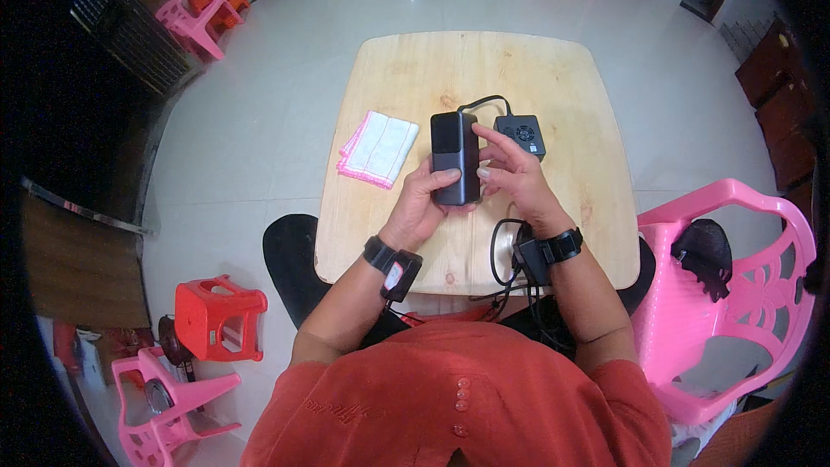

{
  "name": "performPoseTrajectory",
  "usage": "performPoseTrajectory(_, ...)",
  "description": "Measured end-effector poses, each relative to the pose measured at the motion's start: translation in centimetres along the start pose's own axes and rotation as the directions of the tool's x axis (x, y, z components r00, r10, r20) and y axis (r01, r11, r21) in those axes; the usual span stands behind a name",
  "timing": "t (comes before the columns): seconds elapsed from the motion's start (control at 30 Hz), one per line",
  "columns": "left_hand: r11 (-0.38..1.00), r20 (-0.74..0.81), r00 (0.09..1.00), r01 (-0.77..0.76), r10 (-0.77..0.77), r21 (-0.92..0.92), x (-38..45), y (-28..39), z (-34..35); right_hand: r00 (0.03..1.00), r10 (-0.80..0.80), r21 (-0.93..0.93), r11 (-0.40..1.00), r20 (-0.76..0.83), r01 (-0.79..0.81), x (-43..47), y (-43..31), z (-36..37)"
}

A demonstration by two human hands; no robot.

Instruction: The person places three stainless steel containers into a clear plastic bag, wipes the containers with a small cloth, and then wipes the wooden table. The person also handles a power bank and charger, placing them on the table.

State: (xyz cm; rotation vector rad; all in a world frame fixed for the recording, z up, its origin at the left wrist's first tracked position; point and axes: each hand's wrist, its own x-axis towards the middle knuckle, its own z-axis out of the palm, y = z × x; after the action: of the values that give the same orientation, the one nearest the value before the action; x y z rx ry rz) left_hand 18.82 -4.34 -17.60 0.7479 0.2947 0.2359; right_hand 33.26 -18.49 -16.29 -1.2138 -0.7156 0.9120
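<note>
A dark grey block-shaped electronic device [447,175], which looks like a power bank, has a glossy black upper panel. My left hand [425,198] holds it from the left and below, above the wooden table [557,71], with the thumb across its front. At the device's right side is my right hand [519,178], fingers spread; the index fingertip meets the upper right edge and the thumb is beside the lower part. A short black cable [486,101] runs from the device's top to a black box with a fan grille [524,133] on the table, partly behind my right fingers.
A folded white cloth with pink edging [382,149] lies on the table's left. Black cables [498,253] hang by my right wrist. A pink plastic chair [687,311] holding a black mesh item [703,253] stands at right; a red stool [214,321] stands at left.
</note>
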Motion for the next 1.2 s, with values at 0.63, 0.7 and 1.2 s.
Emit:
performPoseTrajectory(0.63, 0.994, 0.062, 0.997, -0.044, 0.038, 0.097, 0.3, -0.7, -1.2, 0.982, -0.179, -0.193, 0.963, 0.068, 0.189, -0.4, 0.1, 0.4)
performPoseTrajectory(0.7, 0.992, 0.032, 0.998, -0.063, 0.06, 0.11, 0.3, -0.8, -0.9, 0.983, -0.172, -0.17, 0.969, 0.062, 0.18, -0.4, 0.2, 0.3)
performPoseTrajectory(1.2, 0.982, -0.011, 0.99, -0.14, 0.143, 0.129, -0.1, -0.4, 0.2, 0.991, -0.111, -0.081, 0.99, 0.077, 0.117, -0.7, -0.1, 0.3)
